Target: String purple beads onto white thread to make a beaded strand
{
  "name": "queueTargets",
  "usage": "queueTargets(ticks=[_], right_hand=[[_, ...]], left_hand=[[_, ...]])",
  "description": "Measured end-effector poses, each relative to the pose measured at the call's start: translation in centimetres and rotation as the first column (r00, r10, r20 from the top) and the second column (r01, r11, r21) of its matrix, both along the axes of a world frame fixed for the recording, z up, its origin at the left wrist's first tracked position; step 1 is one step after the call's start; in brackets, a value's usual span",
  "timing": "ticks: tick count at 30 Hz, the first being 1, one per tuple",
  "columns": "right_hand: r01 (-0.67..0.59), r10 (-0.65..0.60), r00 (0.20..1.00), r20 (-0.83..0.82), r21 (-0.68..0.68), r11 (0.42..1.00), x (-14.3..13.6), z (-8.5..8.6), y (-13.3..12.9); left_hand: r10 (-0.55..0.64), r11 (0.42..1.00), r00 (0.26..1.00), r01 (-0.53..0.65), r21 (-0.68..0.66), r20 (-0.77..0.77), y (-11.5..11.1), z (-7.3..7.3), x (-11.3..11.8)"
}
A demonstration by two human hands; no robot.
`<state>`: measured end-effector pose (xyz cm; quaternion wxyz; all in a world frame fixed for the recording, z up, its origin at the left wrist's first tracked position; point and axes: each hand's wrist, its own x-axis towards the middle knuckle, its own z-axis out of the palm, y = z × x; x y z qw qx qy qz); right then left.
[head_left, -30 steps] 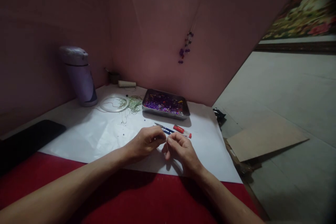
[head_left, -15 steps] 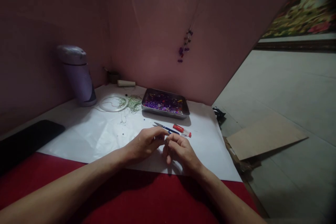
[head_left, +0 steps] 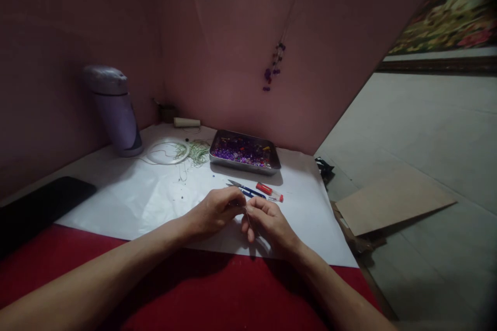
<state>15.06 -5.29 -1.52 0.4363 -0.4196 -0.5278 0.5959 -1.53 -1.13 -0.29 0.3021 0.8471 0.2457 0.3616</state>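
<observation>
My left hand [head_left: 218,210] and my right hand [head_left: 268,221] meet fingertip to fingertip above the white sheet [head_left: 163,201]. Thumb and forefinger of each are pinched together. A fine thread [head_left: 249,219] shows at the right fingertips and hangs below them; what the left fingers hold is too small to make out. Just beyond the hands lie blue thread snips [head_left: 248,190] and a red-capped tool [head_left: 269,192]. Behind these stands a metal tray [head_left: 244,166] of purple and mixed beads.
A purple bottle [head_left: 118,116] stands at the left, near a white ring [head_left: 153,158] and tangled green thread [head_left: 196,153]. A dark flat object [head_left: 50,207] lies at the left edge. Strung beads [head_left: 275,67] hang against the pink panel. Cardboard [head_left: 394,201] is at the right.
The fingertips have shifted slightly, with the left fingers drawn a little away from the snips. The thread at the right hand shows more clearly.
</observation>
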Motion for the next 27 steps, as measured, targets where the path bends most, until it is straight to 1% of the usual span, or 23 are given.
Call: queueTargets(ticks=[2,7,12,15,18,19,20,21,22,23,24,25,26,27], right_hand=[[0.001,-0.001,1.000,0.002,0.007,1.000,0.00,-0.04,0.02],[0.008,-0.009,1.000,0.023,0.006,1.000,-0.05,0.27,-0.13],[0.008,-0.008,1.000,0.026,-0.006,1.000,-0.03,0.39,-0.19],[0.003,-0.003,1.000,0.024,-0.002,1.000,-0.01,0.27,-0.14],[-0.001,0.001,1.000,0.029,0.008,1.000,-0.03,0.07,-0.13],[-0.001,0.000,0.999,0.041,0.017,1.000,-0.03,0.02,-0.15],[0.009,-0.012,0.998,0.067,0.036,0.999,-0.02,0.00,-0.18],[0.036,-0.043,0.993,0.106,0.071,0.997,0.02,0.02,-0.22],[0.078,-0.098,0.982,0.159,0.128,0.989,0.08,0.09,-0.27],[0.125,-0.170,0.961,0.218,0.206,0.971,0.17,0.22,-0.32],[0.161,-0.248,0.929,0.274,0.304,0.939,0.28,0.38,-0.38],[0.177,-0.321,0.893,0.315,0.411,0.894,0.40,0.55,-0.44],[0.167,-0.379,0.860,0.342,0.514,0.842,0.51,0.72,-0.49],[0.136,-0.419,0.833,0.361,0.600,0.788,0.60,0.86,-0.53]], left_hand=[[-0.018,1.000,1.000,0.018,-0.002,0.006,0.07,-0.11,0.03],[-0.065,0.996,0.997,0.062,0.057,0.046,0.35,-0.39,-0.03],[-0.028,0.998,0.998,0.025,0.064,0.058,0.31,-0.21,-0.01],[0.015,0.999,0.999,-0.016,0.035,0.039,0.35,-0.12,0.00],[0.030,0.999,0.999,-0.030,-0.016,0.022,0.45,-0.07,-0.01],[0.032,0.998,0.999,-0.031,-0.058,0.022,0.47,-0.04,0.00],[0.033,0.991,0.999,-0.030,-0.130,0.020,0.47,-0.01,0.01],[0.033,0.973,0.999,-0.028,-0.231,0.017,0.46,0.03,0.03],[0.034,0.937,0.999,-0.026,-0.348,0.017,0.44,0.08,0.06],[0.037,0.887,0.999,-0.023,-0.462,0.021,0.43,0.14,0.08],[0.044,0.830,0.999,-0.021,-0.558,0.028,0.41,0.21,0.09],[0.052,0.779,0.998,-0.017,-0.627,0.038,0.41,0.30,0.09],[0.062,0.744,0.997,-0.011,-0.668,0.052,0.41,0.40,0.08],[0.071,0.724,0.995,-0.005,-0.689,0.067,0.41,0.50,0.05]])
